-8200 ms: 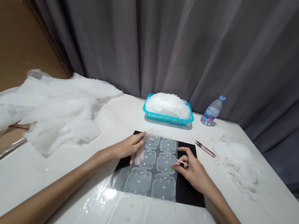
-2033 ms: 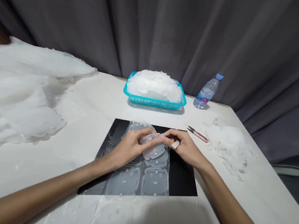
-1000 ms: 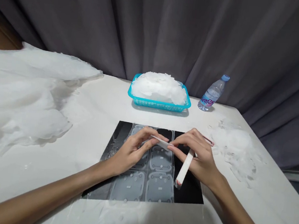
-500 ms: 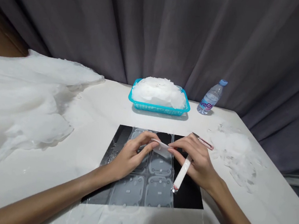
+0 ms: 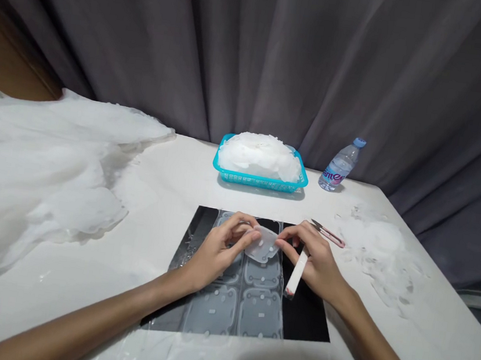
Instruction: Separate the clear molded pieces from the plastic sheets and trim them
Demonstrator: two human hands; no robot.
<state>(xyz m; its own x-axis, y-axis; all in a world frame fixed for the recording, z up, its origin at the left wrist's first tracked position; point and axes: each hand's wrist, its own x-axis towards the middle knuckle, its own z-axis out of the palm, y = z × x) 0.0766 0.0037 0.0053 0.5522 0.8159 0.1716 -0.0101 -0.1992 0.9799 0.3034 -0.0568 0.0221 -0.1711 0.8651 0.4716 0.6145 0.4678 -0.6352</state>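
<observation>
A small translucent plastic piece [image 5: 262,248] with rounded corners is held up, tilted, above a clear sheet [image 5: 212,311] moulded with several similar shapes. My left hand [image 5: 223,251] pinches its left edge between thumb and fingers. At the opposite edge, the thumb and fingertips of my right hand [image 5: 313,253] are closed on it. A flat white stick [image 5: 297,273] with a reddish, clear-looking lower end is also tucked in my right hand. Under the sheet lies a black mat [image 5: 308,322]. Thread snips [image 5: 328,233] with pink handles rest just beyond my right hand.
A blue basket [image 5: 262,181] heaped with white translucent pieces stands at the back, with a water bottle [image 5: 339,166] to its right. Thin white sheets [image 5: 39,178] pile up on the left. Loose scraps [image 5: 383,250] lie at the right. A grey curtain [image 5: 256,53] hangs behind the table.
The plastic piece has turned from nearly edge-on to show its broad face. The view has shifted slightly, and both hands keep their pinch.
</observation>
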